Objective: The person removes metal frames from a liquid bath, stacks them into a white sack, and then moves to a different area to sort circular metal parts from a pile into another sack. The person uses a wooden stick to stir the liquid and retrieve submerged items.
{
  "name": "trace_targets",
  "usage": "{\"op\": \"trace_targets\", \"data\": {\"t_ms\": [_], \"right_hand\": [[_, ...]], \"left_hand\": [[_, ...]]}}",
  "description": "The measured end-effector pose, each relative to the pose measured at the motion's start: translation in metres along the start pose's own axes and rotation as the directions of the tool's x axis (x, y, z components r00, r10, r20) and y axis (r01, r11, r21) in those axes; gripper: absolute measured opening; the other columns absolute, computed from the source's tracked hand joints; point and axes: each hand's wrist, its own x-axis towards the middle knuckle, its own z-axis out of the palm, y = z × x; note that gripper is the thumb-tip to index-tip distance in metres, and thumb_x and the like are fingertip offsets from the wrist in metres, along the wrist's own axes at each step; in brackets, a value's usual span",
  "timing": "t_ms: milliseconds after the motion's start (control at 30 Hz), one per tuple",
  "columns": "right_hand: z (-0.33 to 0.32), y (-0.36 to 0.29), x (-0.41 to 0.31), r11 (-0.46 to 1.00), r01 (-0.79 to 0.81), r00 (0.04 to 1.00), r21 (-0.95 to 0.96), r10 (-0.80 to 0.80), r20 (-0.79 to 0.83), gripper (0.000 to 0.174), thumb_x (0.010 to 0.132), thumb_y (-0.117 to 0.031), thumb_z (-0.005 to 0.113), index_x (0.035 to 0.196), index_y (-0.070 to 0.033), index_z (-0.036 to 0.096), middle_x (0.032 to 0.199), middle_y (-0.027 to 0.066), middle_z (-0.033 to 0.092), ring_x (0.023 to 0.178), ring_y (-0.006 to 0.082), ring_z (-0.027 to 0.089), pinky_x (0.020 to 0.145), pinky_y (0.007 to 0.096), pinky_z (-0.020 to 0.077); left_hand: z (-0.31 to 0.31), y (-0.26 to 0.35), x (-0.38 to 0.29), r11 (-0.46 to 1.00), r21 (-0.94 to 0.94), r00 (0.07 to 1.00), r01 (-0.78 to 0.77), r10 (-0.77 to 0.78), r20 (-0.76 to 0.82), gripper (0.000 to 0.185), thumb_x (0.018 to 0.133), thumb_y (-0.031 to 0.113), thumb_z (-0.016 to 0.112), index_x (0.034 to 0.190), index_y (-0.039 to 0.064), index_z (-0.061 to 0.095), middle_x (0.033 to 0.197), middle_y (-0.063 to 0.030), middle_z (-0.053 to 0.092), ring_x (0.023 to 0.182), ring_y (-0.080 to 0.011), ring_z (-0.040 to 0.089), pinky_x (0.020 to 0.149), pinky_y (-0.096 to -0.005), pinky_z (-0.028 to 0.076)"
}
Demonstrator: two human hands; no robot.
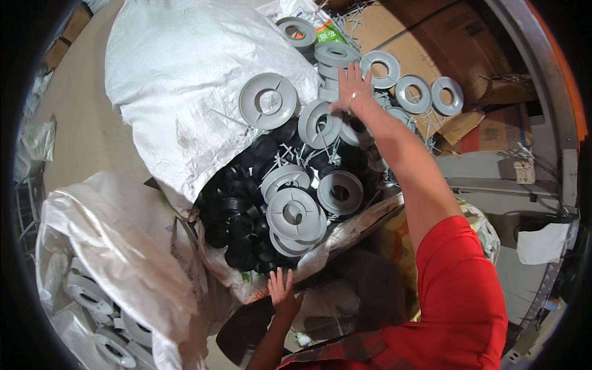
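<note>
My right hand (355, 91), with a bracelet at the wrist, reaches to a stack of grey plastic rings (336, 54); its spread fingers lie over the stack's side, and whether they grip a ring cannot be told. My left hand (281, 290) has its fingers apart at the near edge of an open woven sack (333, 240), below black round plastic parts (240, 226). On top of the black parts lie several grey flanged rings (292, 212) and thin grey plastic sprues (289, 155). Another grey ring (268, 101) rests on a white woven sack (194, 69).
Cardboard boxes (407, 37) stand behind at the right, with more grey rings (447, 96) on them. At the lower left, a white sack (115, 240) holds further grey rings (90, 293). A metal frame (569, 180) runs along the right side.
</note>
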Motion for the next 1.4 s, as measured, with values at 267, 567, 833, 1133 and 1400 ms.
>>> {"op": "trace_targets", "data": {"t_ms": [267, 567, 833, 1133, 1400], "right_hand": [[0.023, -0.016, 0.049, 0.981, 0.101, 0.943, 0.168, -0.148, 0.298, 0.102, 0.047, -0.038, 0.077, 0.137, -0.014, 0.035, 0.135, 0.0218, 0.037, 0.121, 0.0361, 0.041, 0.095, 0.0426, 0.0416], [0.037, -0.028, -0.148, 0.888, 0.251, 0.951, 0.384, -0.301, 0.074, 0.061, 0.055, -0.036, 0.071, 0.102, 0.0, 0.06, 0.1, 0.0247, 0.059, 0.101, 0.0377, 0.055, 0.088, 0.0401, 0.0465], [0.026, -0.085, -0.261, 0.499, 0.792, 0.579, 0.351, -0.797, -0.174, 0.063, 0.059, -0.026, 0.073, 0.115, -0.004, 0.053, 0.11, 0.0148, 0.052, 0.105, 0.0322, 0.045, 0.09, 0.0373, 0.0415], [0.064, 0.012, -0.116, 0.613, 0.35, 0.929, 0.708, -0.128, -0.348, 0.025, 0.068, -0.021, 0.065, 0.087, -0.004, 0.068, 0.083, 0.0127, 0.066, 0.078, 0.0238, 0.064, 0.072, 0.0334, 0.0502], [0.173, 0.072, 0.004, 0.893, -0.206, 0.978, 0.401, 0.195, 0.069, 0.107, 0.063, -0.021, 0.076, 0.144, -0.014, 0.006, 0.139, 0.0201, 0.028, 0.127, 0.0368, 0.033, 0.102, 0.0426, 0.0361]], "left_hand": [[0.069, -0.062, 0.033, 0.919, 0.297, 0.964, -0.26, 0.266, 0.02, 0.07, 0.06, 0.035, 0.072, 0.121, 0.01, 0.048, 0.13, -0.0149, 0.041, 0.128, -0.0381, 0.03, 0.101, -0.0601, 0.02], [0.046, -0.034, 0.029, 0.901, 0.357, 0.966, -0.246, 0.257, 0.016, 0.07, 0.065, 0.039, 0.068, 0.124, 0.008, 0.047, 0.132, -0.0154, 0.04, 0.131, -0.0362, 0.024, 0.105, -0.0573, 0.016], [0.056, -0.041, 0.021, 0.894, 0.369, 0.945, -0.256, 0.312, -0.099, 0.072, 0.061, 0.035, 0.07, 0.122, 0.004, 0.047, 0.128, -0.015, 0.043, 0.127, -0.0356, 0.029, 0.104, -0.0516, 0.022], [0.054, -0.03, 0.028, 0.892, 0.37, 0.948, -0.26, 0.308, -0.077, 0.074, 0.057, 0.035, 0.071, 0.119, 0.002, 0.047, 0.124, -0.0166, 0.044, 0.123, -0.0373, 0.034, 0.097, -0.0523, 0.027], [0.06, -0.039, 0.037, 0.899, 0.378, 0.968, -0.222, 0.25, -0.027, 0.072, 0.05, 0.037, 0.075, 0.113, 0.009, 0.055, 0.118, -0.0132, 0.049, 0.119, -0.0364, 0.039, 0.093, -0.0525, 0.032]]}}
